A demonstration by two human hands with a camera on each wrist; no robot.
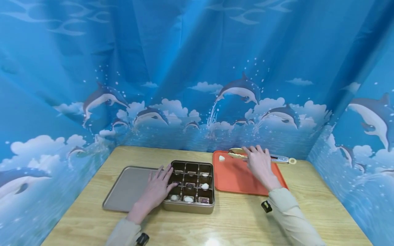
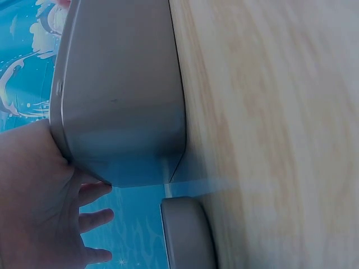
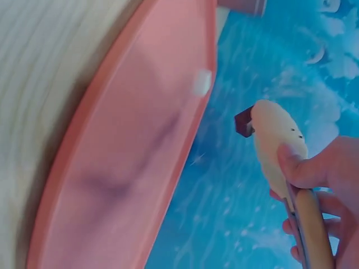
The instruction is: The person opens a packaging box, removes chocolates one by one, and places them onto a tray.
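My right hand (image 1: 258,163) grips a pair of tongs (image 1: 278,158) above the orange tray, thumb pressing near the cream-coloured tips (image 3: 275,126). Between those tips a small dark brown piece (image 3: 243,121), perhaps chocolate, juts out in the right wrist view. One white piece (image 1: 221,158) lies at the tray's far left corner. My left hand (image 1: 157,187), fingers spread, rests against the left rim of a bronze metal box (image 1: 188,207) divided into square compartments. White pieces (image 1: 205,186) and dark pieces (image 1: 189,186) sit in several compartments; the left ones are partly covered by my fingers.
A flat bronze lid (image 1: 126,188) lies left of the box, partly under my left forearm. Right of the box is the orange tray (image 1: 237,179). Blue dolphin-print curtains (image 1: 184,85) stand behind and beside the wooden table (image 1: 234,222).
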